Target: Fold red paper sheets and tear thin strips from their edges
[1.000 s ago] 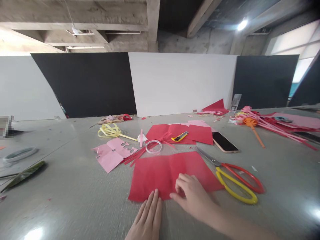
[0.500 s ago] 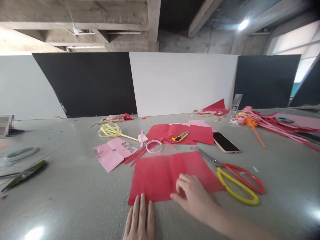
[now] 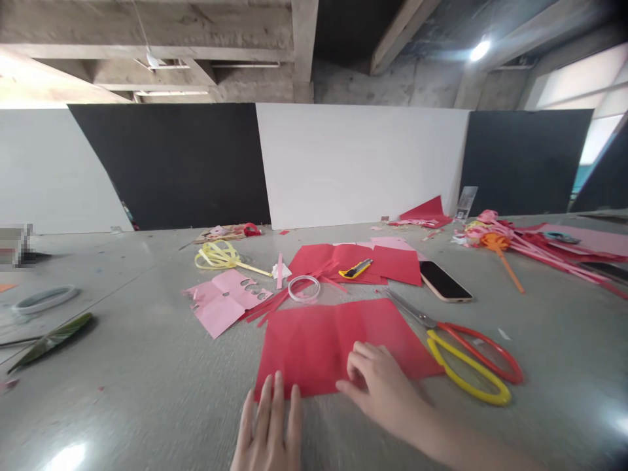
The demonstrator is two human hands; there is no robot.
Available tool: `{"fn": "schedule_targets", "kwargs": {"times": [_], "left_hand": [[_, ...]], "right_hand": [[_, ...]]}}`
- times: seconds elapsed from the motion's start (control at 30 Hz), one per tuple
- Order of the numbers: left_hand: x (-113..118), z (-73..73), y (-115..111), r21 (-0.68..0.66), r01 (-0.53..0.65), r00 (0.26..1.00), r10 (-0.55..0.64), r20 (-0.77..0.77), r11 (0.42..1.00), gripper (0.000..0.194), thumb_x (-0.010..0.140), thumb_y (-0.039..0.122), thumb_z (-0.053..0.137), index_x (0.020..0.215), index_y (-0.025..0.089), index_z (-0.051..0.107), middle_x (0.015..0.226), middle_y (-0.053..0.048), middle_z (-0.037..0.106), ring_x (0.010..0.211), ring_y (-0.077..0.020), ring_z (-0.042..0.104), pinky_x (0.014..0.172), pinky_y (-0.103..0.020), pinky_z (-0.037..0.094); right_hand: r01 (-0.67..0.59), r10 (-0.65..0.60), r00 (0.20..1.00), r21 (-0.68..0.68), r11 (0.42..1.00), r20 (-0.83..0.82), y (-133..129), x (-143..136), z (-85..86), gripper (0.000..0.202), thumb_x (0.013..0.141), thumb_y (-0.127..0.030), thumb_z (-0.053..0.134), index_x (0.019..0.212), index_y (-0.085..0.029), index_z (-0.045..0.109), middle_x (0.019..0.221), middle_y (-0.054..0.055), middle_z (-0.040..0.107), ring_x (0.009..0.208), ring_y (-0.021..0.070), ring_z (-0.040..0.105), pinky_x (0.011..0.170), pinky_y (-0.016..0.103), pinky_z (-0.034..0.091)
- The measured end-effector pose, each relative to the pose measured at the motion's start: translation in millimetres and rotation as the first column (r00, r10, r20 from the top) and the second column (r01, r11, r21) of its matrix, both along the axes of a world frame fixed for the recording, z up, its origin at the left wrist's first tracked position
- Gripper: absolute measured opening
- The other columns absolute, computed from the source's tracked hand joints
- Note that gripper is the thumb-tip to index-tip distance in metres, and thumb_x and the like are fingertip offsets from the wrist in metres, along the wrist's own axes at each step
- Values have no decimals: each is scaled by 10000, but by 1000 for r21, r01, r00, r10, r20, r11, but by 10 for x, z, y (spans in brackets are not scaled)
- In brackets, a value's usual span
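A creased red paper sheet lies flat on the grey table in front of me. My left hand rests with spread fingertips on its lower left edge, holding nothing. Over the sheet's lower right part is my right hand, its fingers curled and the thumb reaching to the near edge; whether anything is between them is hidden. Scissors with one red and one yellow handle lie at the sheet's right side, blades pointing away to the left.
Behind the sheet are a tape roll, a yellow cutter on more red paper, and a phone. Cut pink paper and a yellow strip shape lie left. Pink strips are at right.
My left hand's fingers have spread a little and the hand has shifted slightly left. My right hand keeps nearly the same pose on the sheet.
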State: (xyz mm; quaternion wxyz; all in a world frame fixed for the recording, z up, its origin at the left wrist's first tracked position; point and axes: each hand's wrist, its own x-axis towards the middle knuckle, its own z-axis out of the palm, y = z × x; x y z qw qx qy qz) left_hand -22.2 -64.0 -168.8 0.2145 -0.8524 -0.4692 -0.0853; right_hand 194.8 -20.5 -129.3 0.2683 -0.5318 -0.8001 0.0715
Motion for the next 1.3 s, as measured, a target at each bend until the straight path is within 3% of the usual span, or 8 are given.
{"fn": "schedule_targets", "kwargs": {"times": [0.07,0.13,0.2,0.3,0.37,0.47,1.3], "left_hand": [[61,224,70,32,75,994,-77,72,997,529,775,464,458,1170,115,504,1207,-195,482,1105,-367,426,842,-498,389],[90,449,167,-43,123,976,-113,185,991,387,808,292,442,1170,164,492,1171,-120,527,1078,-279,469,876,-412,382],[77,631,283,-224,98,943,-19,332,970,265,818,201,401,1026,200,565,1010,-61,598,937,-210,543,821,-340,407],[0,778,454,-541,118,896,146,420,833,189,787,205,424,718,194,600,756,2,603,740,-154,557,689,-246,410],[-56,800,534,-659,115,883,228,411,743,163,751,236,461,670,184,592,695,20,586,679,-141,541,630,-219,391],[-105,783,579,-703,111,880,260,398,702,149,724,258,476,675,177,592,689,25,568,655,-136,521,599,-207,371],[-53,794,535,-668,65,911,229,343,741,101,708,205,473,632,181,536,720,21,559,701,-146,512,674,-244,340]], "right_hand": [[-7,7,1000,-6,1000,10,-9,-1,13,170,723,-250,616,642,-190,479,697,-26,515,666,140,471,635,280,296],[-16,17,1000,-16,1000,11,-14,-1,20,170,734,-256,604,643,-189,477,704,-23,515,672,142,471,638,282,300],[-19,19,1000,-17,1000,10,-11,1,17,165,734,-250,602,644,-188,479,709,-19,516,676,145,470,637,283,301],[-18,18,1000,-4,1000,16,-2,4,3,150,722,-233,611,652,-189,486,710,-14,518,681,152,473,629,282,299],[-18,18,1000,0,1000,15,1,6,0,146,721,-232,613,656,-191,488,712,-15,518,683,153,475,628,282,299],[-11,11,1000,-7,1000,12,0,6,8,149,720,-240,617,657,-193,490,713,-17,520,687,155,480,642,288,304],[1,-1,1000,-27,1000,-4,-6,-2,13,166,703,-234,633,649,-191,483,705,-22,524,667,149,478,619,274,305]]}}
